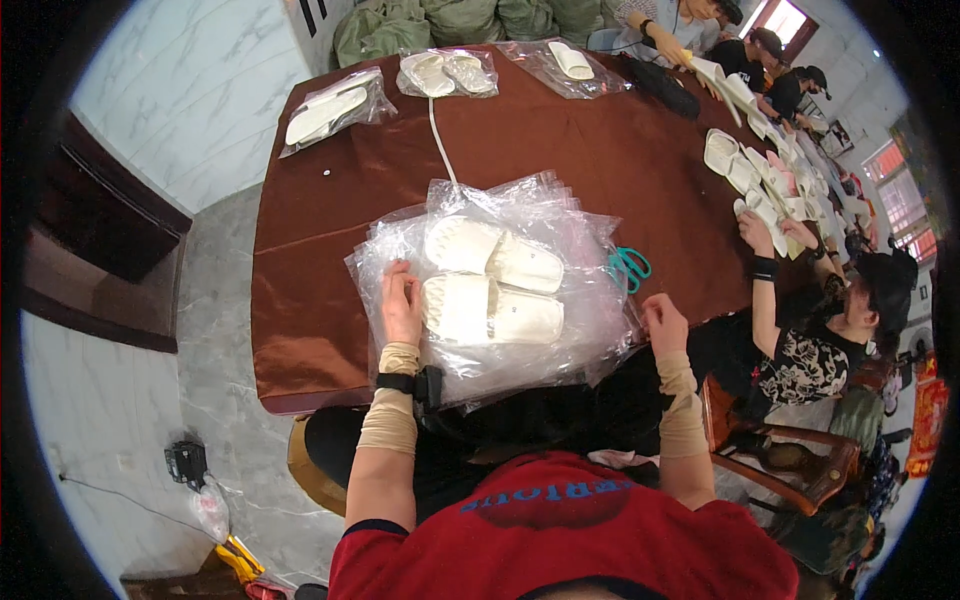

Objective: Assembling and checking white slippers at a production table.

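A pair of white slippers (495,305) lies side by side, toes to the right, on a stack of clear plastic bags (590,355) in front of me. Beside the slippers' heel ends, my left hand (402,308) rests on the bags with its fingers stretched out, holding nothing I can see. My right hand (666,325) is at the right edge of the stack, its fingers curled together; whatever they may grip cannot be made out. Teal-handled scissors (630,268) lie just beyond that hand, against the bags.
Bagged white slippers (448,74) line the far edge of the brown-covered table (310,230), with another bagged one (335,112) at far left. A white strap runs toward the stack. At right, a co-worker (820,340) handles slippers beside a pile of slipper parts (770,180).
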{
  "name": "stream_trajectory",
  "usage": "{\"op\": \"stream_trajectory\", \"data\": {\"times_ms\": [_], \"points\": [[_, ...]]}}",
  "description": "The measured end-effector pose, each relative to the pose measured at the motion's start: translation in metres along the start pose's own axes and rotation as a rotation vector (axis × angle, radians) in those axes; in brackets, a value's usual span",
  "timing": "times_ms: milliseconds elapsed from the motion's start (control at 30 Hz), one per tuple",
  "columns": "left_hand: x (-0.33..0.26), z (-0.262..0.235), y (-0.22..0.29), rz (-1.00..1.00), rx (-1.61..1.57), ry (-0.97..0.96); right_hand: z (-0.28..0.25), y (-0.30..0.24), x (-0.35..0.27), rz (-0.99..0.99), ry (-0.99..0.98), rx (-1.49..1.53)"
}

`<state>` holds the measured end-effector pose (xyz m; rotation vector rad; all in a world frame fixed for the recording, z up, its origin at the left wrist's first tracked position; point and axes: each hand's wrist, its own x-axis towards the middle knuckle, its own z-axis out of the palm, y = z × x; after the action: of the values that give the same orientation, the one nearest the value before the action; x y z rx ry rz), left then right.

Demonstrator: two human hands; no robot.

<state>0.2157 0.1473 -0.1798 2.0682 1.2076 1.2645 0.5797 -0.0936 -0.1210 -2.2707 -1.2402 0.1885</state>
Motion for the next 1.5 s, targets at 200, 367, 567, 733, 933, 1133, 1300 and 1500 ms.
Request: {"op": "stream_trajectory", "data": {"times_ms": [200,367,567,733,933,1133,1300,1500], "points": [[0.002,-0.002,0.005,0.007,-0.002,0.000,-0.001,-0.085,0.037,-0.223,0.417,0.083],[-0.002,0.001,0.000,-0.006,0.008,0.011,0.013,-0.086,0.063,-0.171,-0.089,0.313],[-0.001,-0.004,0.004,-0.023,-0.038,0.011,-0.010,-0.087,0.060,0.236,-0.427,1.534],[-0.001,-0.010,0.002,-0.058,-0.083,0.012,0.048,-0.087,0.059,0.182,-0.675,0.539],[-0.002,-0.005,0.002,-0.060,-0.135,0.013,0.098,-0.078,0.077,0.067,-0.613,0.229],[-0.005,-0.010,-0.003,-0.024,-0.025,0.050,0.081,-0.115,0.059,0.039,-0.748,0.408],[-0.003,-0.005,0.000,-0.070,-0.096,0.043,0.087,-0.118,0.051,-0.073,-0.791,0.519],[-0.004,-0.010,-0.003,-0.102,-0.130,0.059,0.095,-0.113,0.047,-0.092,-0.754,0.622]]}}
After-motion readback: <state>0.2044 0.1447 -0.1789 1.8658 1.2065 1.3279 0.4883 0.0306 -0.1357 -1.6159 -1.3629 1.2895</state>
